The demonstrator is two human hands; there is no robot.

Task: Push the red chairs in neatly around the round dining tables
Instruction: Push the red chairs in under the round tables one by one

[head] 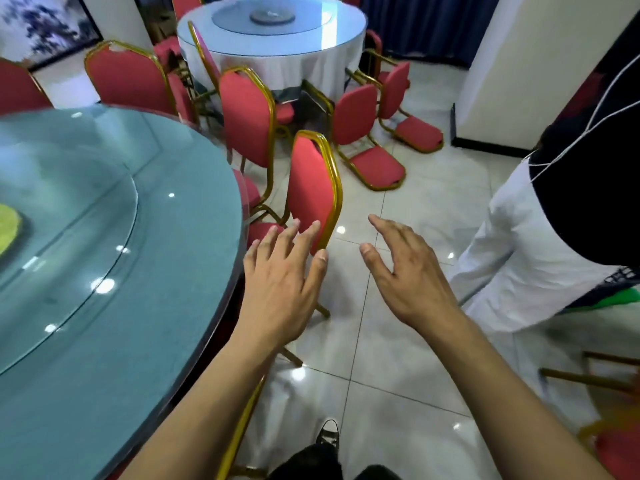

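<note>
- Our left hand (pixel 282 271) reaches forward with fingers spread and straight, its fingertips (pixel 313 226) lying over the lower edge of the nearest red padded chair with a gold metal frame (pixel 313 188); whether they touch the backrest or only overlap it in this view, we cannot tell.
- Our right hand (pixel 405 271) hangs open over the glossy white floor tiles (pixel 398 393), fingers relaxed, holding nothing and apart from the chair.
- That chair stands just beside the rim of the large round dining table with a teal glass top (pixel 156 306), its seat partly tucked under and its back turned at an angle to the table edge.
- We judge the chair light but rigid: thin tube legs, firm padding. It should slide readily on the polished tile, and may skid or pivot if pushed off-centre.
- The best hold, we reckon, is the gold frame along the top corners of the backrest, one hand to each side, so the push runs straight.
- To the right stands another person in a white garment with a dark top (pixel 540 258), near our path.
- Beyond, a second red chair with gold frame (pixel 246 116) faces the same table.
- Further back, two red chairs lying tipped on the floor (pixel 377 143) rest beside the white-clothed round table with a glass turntable (pixel 273 32); they need righting before any push.
</note>
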